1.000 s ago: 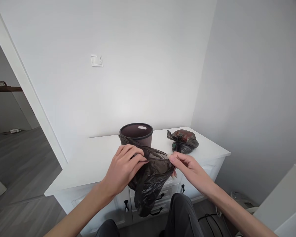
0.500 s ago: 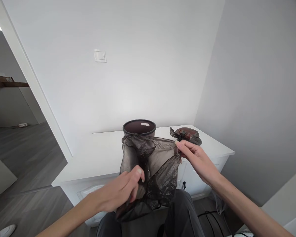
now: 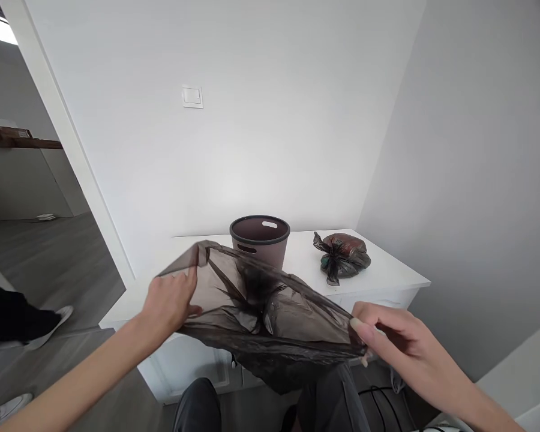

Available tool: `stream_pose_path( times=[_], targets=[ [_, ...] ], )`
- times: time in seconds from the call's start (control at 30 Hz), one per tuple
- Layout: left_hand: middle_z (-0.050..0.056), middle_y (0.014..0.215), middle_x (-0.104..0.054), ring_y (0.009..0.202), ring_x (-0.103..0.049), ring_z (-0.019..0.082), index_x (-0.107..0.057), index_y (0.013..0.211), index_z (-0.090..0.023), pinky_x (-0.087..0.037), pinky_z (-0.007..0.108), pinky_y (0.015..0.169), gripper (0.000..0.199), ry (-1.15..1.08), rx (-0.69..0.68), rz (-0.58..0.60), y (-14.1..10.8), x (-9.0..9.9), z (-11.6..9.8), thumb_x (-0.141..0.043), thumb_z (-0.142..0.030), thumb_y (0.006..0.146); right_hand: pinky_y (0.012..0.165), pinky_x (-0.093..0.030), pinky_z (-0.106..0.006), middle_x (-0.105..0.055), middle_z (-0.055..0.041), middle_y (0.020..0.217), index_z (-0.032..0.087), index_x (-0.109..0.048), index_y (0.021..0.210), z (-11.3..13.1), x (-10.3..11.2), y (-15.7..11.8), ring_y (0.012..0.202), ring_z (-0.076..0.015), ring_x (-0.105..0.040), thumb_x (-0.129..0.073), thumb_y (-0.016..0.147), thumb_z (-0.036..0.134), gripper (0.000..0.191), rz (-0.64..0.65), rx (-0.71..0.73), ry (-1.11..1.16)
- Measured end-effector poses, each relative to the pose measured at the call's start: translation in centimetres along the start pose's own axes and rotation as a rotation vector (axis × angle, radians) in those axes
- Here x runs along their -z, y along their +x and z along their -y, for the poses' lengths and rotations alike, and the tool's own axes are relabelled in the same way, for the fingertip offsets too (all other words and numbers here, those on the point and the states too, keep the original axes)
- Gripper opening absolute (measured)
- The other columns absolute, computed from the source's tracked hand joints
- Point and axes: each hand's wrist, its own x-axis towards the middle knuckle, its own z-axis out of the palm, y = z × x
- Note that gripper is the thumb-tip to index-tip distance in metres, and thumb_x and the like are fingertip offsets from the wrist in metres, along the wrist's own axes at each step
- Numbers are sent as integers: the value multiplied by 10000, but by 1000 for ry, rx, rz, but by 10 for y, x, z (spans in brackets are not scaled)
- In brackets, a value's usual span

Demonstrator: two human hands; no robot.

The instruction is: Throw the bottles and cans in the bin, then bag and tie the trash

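Note:
A thin, see-through black trash bag (image 3: 310,312) is stretched wide between my hands, its mouth facing up at me. At its left end my left hand (image 3: 173,297) reaches into the mouth, index finger stretched up against the film and thumb apart. My right hand (image 3: 387,336) pinches the bag's right edge between thumb and fingers. Just behind the bag, a purplish-brown wastebasket (image 3: 270,249) with a dark rim and handle slots stands upright, its lower part hidden by the bag. Right of it lies a knotted black bag (image 3: 346,255) with reddish contents.
The white cabinet top (image 3: 396,273) carries the wastebasket and the knotted bag against the wall. A light switch (image 3: 192,96) is on the wall. At left, another person's leg (image 3: 18,315) shows near the doorway. Black cables (image 3: 378,399) lie on the floor at right.
My left hand has moved left and up, spreading the bag's mouth wide. My right hand has moved right and down, still pinching the edge. A person's leg has appeared at left.

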Motion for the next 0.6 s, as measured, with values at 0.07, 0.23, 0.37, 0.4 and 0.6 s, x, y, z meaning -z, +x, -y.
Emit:
stream_pose_path(
  times=[0.07,0.23,0.37,0.4,0.6],
  targets=[
    [208,912,-741,825,-719,392,-546,1341,-82,-536,417,716,706,89,21,-94,-4,21,8,-804,-414,775,646,-464,-299,-603,-24,677,247,-581,689,-3,-1,-9,633,-177,-533,-548,1009,484,399,-8,5,-39],
    [179,924,-691,797,-668,336,-387,1485,-59,-519,372,676,760,334,70,-287,-20,75,13,-699,-443,909,615,-455,-290,-598,-19,664,248,-577,686,1,-4,-10,616,-174,-532,-544,1011,438,379,-65,58,-96],
    [159,902,-649,824,-658,365,-209,1582,-68,-535,411,686,861,370,151,-386,-34,109,12,-642,-469,954,542,-426,-285,-559,-5,616,244,-522,663,7,-12,-3,565,-164,-506,-545,1005,414,382,-145,118,-158],
    [171,925,-642,852,-659,385,-145,1602,-75,-540,434,698,900,375,169,-421,-39,115,11,-633,-474,959,530,-425,-289,-558,-5,611,247,-517,665,8,-15,-4,555,-166,-507,-557,996,401,367,-174,137,-179],
    [239,1113,-572,1055,-617,489,18,1632,-164,-544,609,761,828,367,179,-644,-67,146,7,-453,-455,1016,657,-575,-451,-685,-73,808,361,-670,927,29,-61,-8,720,-306,-665,-747,828,266,158,-370,433,-198]
  ],
)
